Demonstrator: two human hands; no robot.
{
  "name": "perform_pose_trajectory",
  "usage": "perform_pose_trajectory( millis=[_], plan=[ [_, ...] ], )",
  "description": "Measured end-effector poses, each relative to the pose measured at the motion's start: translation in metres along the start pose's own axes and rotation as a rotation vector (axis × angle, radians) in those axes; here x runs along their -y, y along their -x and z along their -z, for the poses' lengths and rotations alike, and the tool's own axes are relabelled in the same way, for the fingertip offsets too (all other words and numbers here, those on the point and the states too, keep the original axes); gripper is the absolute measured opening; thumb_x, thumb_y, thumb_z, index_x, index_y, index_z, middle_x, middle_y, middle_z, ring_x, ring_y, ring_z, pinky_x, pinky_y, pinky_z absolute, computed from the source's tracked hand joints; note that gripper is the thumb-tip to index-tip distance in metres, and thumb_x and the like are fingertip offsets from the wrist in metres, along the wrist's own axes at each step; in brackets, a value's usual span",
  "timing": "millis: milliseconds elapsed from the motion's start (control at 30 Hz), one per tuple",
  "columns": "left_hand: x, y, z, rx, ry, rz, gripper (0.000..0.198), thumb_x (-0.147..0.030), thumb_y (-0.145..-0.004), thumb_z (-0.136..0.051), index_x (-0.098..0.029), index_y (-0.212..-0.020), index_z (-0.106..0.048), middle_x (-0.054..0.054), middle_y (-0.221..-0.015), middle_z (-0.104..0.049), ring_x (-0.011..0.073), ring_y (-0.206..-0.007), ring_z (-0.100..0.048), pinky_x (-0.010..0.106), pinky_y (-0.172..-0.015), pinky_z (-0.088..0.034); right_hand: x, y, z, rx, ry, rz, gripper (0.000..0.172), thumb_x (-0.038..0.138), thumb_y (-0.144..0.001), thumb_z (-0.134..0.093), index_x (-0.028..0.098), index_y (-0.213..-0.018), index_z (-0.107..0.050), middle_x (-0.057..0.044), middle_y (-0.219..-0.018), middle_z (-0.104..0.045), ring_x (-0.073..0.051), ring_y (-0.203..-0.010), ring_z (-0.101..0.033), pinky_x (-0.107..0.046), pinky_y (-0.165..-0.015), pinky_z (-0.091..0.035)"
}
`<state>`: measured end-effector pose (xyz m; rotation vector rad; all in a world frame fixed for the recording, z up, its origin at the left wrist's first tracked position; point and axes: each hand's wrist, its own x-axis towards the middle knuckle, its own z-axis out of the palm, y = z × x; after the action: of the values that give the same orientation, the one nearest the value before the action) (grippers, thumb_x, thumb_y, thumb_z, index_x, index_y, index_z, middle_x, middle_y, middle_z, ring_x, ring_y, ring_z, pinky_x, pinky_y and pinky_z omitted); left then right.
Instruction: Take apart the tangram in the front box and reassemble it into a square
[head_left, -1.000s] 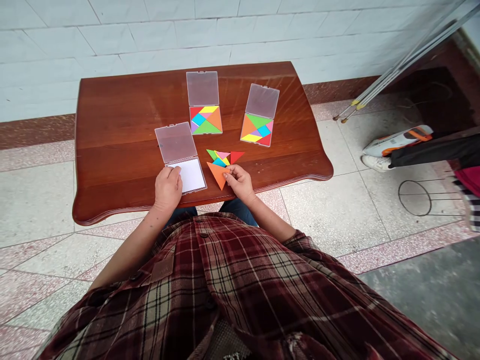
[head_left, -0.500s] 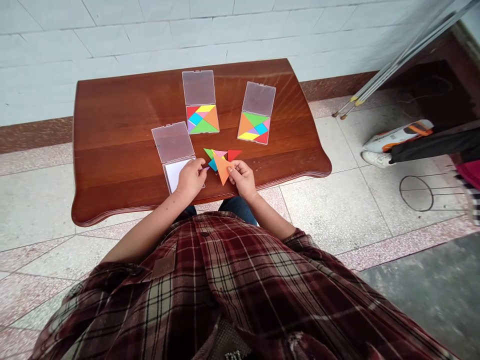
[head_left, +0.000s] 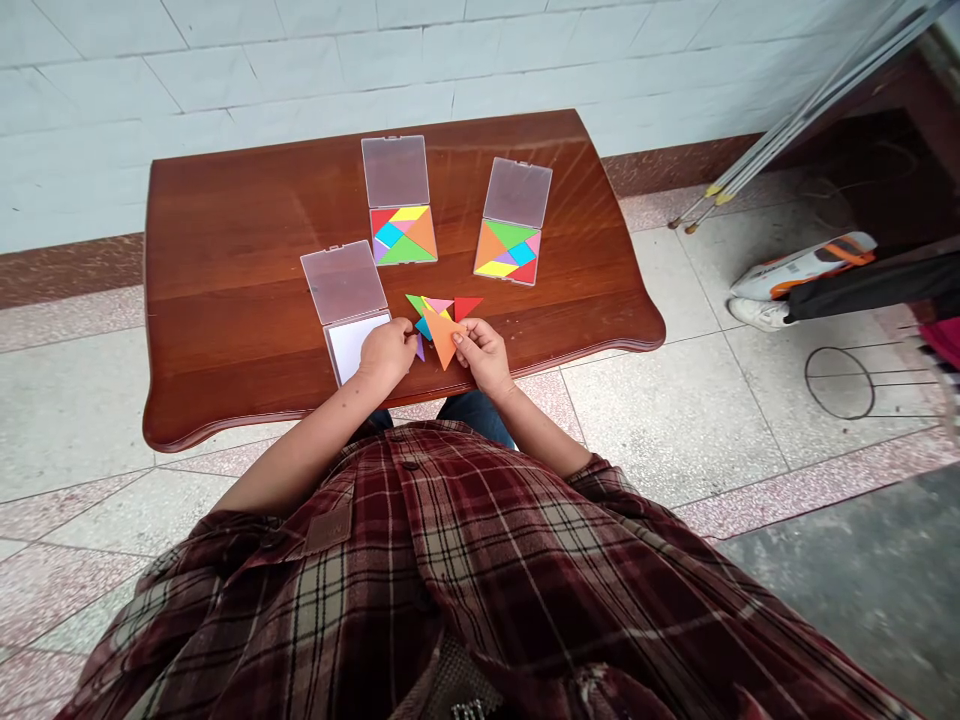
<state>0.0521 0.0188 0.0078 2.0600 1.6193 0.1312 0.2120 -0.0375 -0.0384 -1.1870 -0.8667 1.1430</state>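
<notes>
My right hand (head_left: 484, 357) pinches an orange tangram triangle (head_left: 442, 337) by its right corner, over other pieces. My left hand (head_left: 386, 355) is closed, its fingertips at a small purple tangram triangle (head_left: 421, 350) whose point shows below them. Close to those fingertips is a blue piece (head_left: 423, 328), partly covered. Behind the orange triangle lie a green piece (head_left: 415, 303), a pink piece (head_left: 439, 304) and some yellow, all partly overlapped. A red triangle (head_left: 467, 306) rests just beyond my right hand. Under my left wrist is an open clear case (head_left: 346, 284) with a white base.
Two more open cases, one at the back middle (head_left: 396, 172) and one at the right (head_left: 517, 193), hold filled tangram squares. The brown wooden table (head_left: 225, 300) stands by a tiled wall. Crutches (head_left: 750, 165) lean at the right, near another person's leg (head_left: 862, 285).
My left hand has shifted slightly right, and the purple triangle has turned so its point faces down. The right hand keeps the orange triangle nearly still. The view has tilted slightly.
</notes>
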Motion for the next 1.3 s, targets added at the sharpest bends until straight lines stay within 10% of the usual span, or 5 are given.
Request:
perform_pose_trajectory(
  millis=[367, 667, 1067, 1300],
  plan=[
    [0.018, 0.011, 0.018, -0.192, 0.185, -0.067, 0.017, -0.02, -0.086, -0.048, -0.019, -0.078, -0.063, 0.002, -0.075, -0.066, 0.0158, -0.067, -0.056, 0.028, -0.066, -0.038, 0.001, -0.003, 0.0, -0.01, -0.01, -0.027, 0.051, 0.065, -0.063, -0.077, 0.022, -0.083, -0.057, 0.009, -0.053, -0.05, -0.004, -0.042, -0.035, -0.02, -0.041, -0.025],
    [0.017, 0.05, 0.016, 0.199, 0.914, 0.071, 0.017, -0.033, -0.079, -0.058, -0.017, -0.083, -0.061, -0.002, -0.067, -0.063, 0.0053, -0.043, -0.046, 0.02, -0.046, -0.032, 0.011, 0.022, -0.02, 0.195, 0.024, -0.161, 0.052, 0.064, -0.064, -0.076, 0.02, -0.083, -0.056, 0.009, -0.053, -0.047, -0.005, -0.044, -0.038, -0.021, -0.042, -0.026],
    [0.033, 0.068, 0.008, 0.189, 1.024, 0.094, 0.029, -0.047, -0.073, -0.063, -0.017, -0.077, -0.061, -0.003, -0.055, -0.055, 0.0075, -0.046, -0.046, 0.02, -0.046, -0.036, 0.011, 0.034, -0.027, 0.369, 0.075, -0.168, 0.047, 0.062, -0.068, -0.075, 0.02, -0.078, -0.058, 0.008, -0.051, -0.05, -0.005, -0.045, -0.04, -0.021, -0.046, -0.03],
    [0.08, 0.067, 0.02, -0.374, 0.658, 0.064, 0.025, -0.04, -0.083, -0.051, -0.018, -0.08, -0.063, 0.0, -0.067, -0.061, 0.0094, -0.055, -0.052, 0.024, -0.062, -0.046, 0.007, 0.027, -0.022, 0.162, -0.161, -0.244, 0.051, 0.058, -0.062, -0.081, 0.022, -0.069, -0.046, 0.011, -0.051, -0.041, -0.004, -0.043, -0.033, -0.018, -0.041, -0.023]
  ],
)
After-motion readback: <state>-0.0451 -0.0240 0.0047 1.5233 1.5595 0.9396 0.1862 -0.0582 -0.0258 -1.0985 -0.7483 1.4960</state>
